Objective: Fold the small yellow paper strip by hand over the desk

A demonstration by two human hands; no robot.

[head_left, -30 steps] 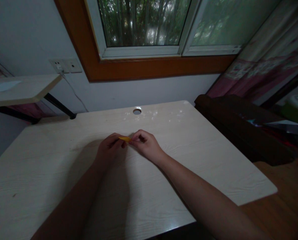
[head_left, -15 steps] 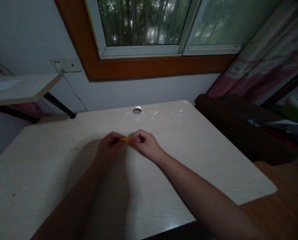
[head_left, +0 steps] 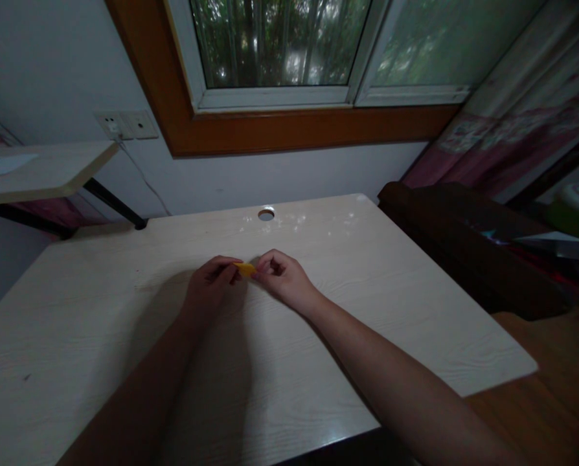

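A pale wood-grain surface (head_left: pixel 377 285) is spread beneath both hands, and a window (head_left: pixel 280 45) is set beyond them. Between the left hand (head_left: pixel 210 285) and the right hand (head_left: pixel 288 279), a small yellow piece (head_left: pixel 245 269) is pinched by both. Its ends are covered by the grip, so its full shape cannot be told. More of its yellow face is shown than half a second earlier.
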